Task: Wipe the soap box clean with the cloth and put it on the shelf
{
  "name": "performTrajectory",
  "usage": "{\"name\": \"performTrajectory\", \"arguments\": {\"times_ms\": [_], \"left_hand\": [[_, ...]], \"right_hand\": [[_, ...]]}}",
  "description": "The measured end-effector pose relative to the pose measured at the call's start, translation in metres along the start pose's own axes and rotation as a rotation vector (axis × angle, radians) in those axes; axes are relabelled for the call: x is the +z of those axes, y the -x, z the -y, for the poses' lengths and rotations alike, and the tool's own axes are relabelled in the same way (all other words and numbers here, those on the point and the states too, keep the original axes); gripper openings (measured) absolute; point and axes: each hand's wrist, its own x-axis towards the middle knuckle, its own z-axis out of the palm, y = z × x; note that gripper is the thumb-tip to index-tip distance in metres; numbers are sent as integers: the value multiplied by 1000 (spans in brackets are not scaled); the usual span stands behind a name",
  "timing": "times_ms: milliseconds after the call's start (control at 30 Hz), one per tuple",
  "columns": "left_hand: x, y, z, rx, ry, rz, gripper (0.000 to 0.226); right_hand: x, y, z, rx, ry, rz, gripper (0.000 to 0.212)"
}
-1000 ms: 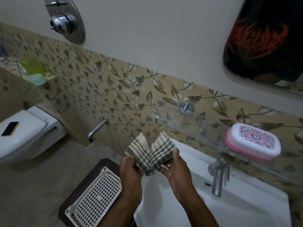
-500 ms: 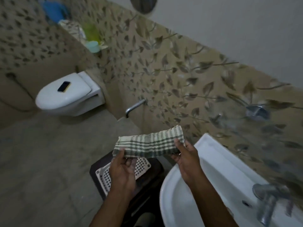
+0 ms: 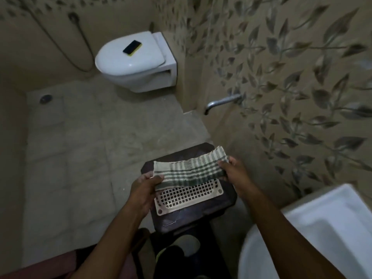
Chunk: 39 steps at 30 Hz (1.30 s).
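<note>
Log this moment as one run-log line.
left hand: holds cloth | right hand: holds cloth | cloth: folded, over grid tray | soap box: unseen

Woven checked cloth (image 3: 190,172), perforated plastic tray (image 3: 189,195), glossy ceramic toilet (image 3: 136,61).

Hidden, cropped and blurred parts of my view

The cloth (image 3: 190,172) covers the far edge of the grid tray (image 3: 188,196), and my left hand (image 3: 144,187) hides the tray's near-left corner. My right hand (image 3: 233,171) has its fingertips tucked under the cloth, so I can't see that grip. The sink (image 3: 314,234) is blurred and cut off by the right and bottom edges. Under the stool (image 3: 227,200) I see dark shapes I can't make out. Both forearms run off the bottom edge.
</note>
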Motion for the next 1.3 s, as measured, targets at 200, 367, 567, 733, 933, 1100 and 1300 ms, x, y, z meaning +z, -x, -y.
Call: {"name": "performTrajectory", "arguments": {"times_ms": [200, 367, 567, 733, 933, 1100, 1300], "left_hand": [[-17, -57, 42, 12, -131, -224, 25], [-16, -78, 71, 89, -275, -370, 27], [-17, -91, 98, 151, -606, -469, 27], [-8, -88, 94, 236, -836, -528, 27], [-5, -84, 93, 347, -1020, -501, 23], [1, -70, 83, 403, -1037, -419, 15], [28, -26, 40, 725, -1097, -271, 14]], "right_hand": [[14, -99, -94, 4, 501, -66, 10], [32, -111, -95, -25, 677, -104, 21], [39, -126, -108, -40, 981, -170, 17], [41, -115, -113, -153, 1090, -240, 13], [38, -104, -106, -263, 1079, -258, 9], [27, -86, -92, -210, 1091, -278, 13], [2, -31, -57, -149, 939, -282, 29]]}}
